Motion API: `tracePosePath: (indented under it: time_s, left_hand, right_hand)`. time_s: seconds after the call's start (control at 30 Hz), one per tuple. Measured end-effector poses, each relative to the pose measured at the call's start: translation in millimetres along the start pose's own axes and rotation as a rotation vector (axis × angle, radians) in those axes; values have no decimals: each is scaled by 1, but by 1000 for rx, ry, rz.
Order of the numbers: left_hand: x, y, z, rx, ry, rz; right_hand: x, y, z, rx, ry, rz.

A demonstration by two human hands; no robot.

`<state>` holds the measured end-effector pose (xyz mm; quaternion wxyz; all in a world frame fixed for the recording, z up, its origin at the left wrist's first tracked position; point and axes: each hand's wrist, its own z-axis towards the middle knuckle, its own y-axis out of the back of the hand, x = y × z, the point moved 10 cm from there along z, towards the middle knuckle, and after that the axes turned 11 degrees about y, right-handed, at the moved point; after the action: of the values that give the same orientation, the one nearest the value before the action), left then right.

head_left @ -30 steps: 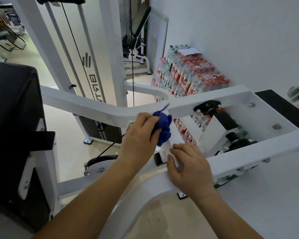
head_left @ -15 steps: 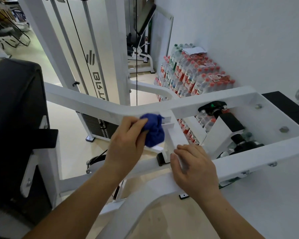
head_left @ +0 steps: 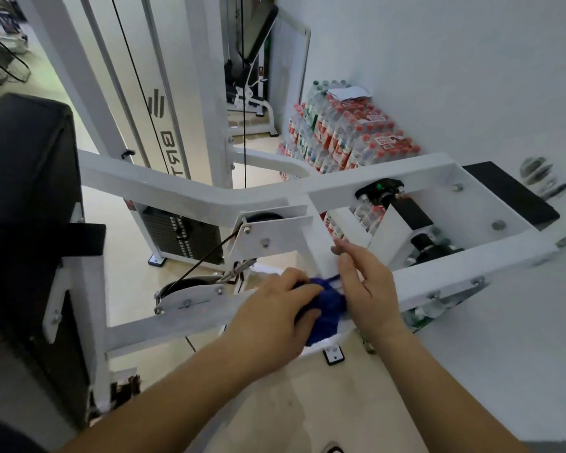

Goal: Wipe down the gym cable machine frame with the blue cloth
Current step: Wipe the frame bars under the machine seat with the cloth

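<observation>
My left hand [head_left: 275,317] grips the bunched blue cloth [head_left: 327,305] and presses it on the lower white bar of the cable machine frame [head_left: 183,191], just below the pulley bracket [head_left: 275,237]. My right hand [head_left: 368,286] hovers right beside the cloth with relaxed fingers pointing up towards the bracket. Its thumb side touches a loose blue strand; whether it pinches that strand I cannot tell. The cloth is partly hidden between the two hands.
A black padded seat back [head_left: 27,165] stands at the left. The weight stack [head_left: 177,233] and a black cable lie behind the frame. Shrink-wrapped water bottle packs [head_left: 343,135] are stacked against the white wall, and a black pad [head_left: 510,194] ends the frame at right.
My left hand has carried the cloth down from the upper bar and bracket to the lower bar. My right hand has lifted off the frame and come next to the cloth.
</observation>
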<state>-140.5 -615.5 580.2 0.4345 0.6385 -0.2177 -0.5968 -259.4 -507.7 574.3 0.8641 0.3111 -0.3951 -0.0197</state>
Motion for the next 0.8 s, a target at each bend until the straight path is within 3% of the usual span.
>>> tracePosePath:
  time_s: [0.17,0.27,0.4,0.53,0.67,0.8]
  left_hand:
    - [-31,-21,-25,-36,-89,311]
    - [-48,-51,3,110,-26,439]
    - [-55,-79,30,143,-1,509]
    - [-34,-62,-4,125,-46,523]
    - [-4,-24,-56,-33,-35,535]
    - [-13,-26,-44,-63,29,603]
  right_hand:
    - [-3,58,-41,-127,65,-409]
    - [-19,59,-58,-101,-41,-402]
    - [-22,54,-70,-41,-24,-415]
    - [-23,49,-79,-3,-54,-426]
    - [-19,38,-86,6,-138,-402]
    - [-15,35,-82,75,-111,-471]
